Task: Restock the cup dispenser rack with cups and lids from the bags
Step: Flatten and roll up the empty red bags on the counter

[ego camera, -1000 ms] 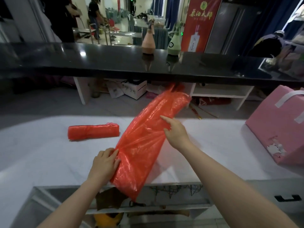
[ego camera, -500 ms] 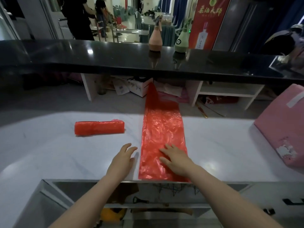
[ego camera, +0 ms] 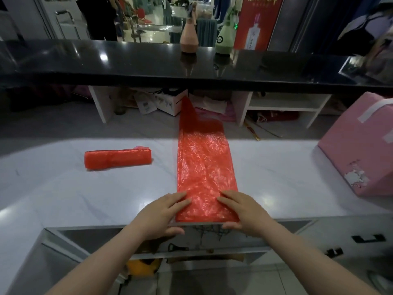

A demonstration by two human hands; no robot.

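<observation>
Both hands hold the near end of the flattened red bag point(ego camera: 205, 173). The left hand point(ego camera: 161, 211) has its fingers laid straight across the bag's near left corner with the thumb tucked under the bench point(ego camera: 63, 188) edge, pinching the plastic. The right hand point(ego camera: 244, 209) mirrors it on the near right corner, fingers flat on top and thumb below. So each grip is closed on the bag's corner rather than hanging idle.

Ahead of the hands the bag runs straight away across the bench, and its far end hangs past the far edge. Off to the left of the left hand, well apart from it, lies a rolled red bag point(ego camera: 118, 159). Far to the right of the right hand sits a pink box point(ego camera: 361, 150). No cups, lids or dispenser rack are in view.

The step in hand looks like flattening or folding the emptied bag. To do it well, the person should keep both corners level and pull evenly, since thin plastic creases and slips easily.
</observation>
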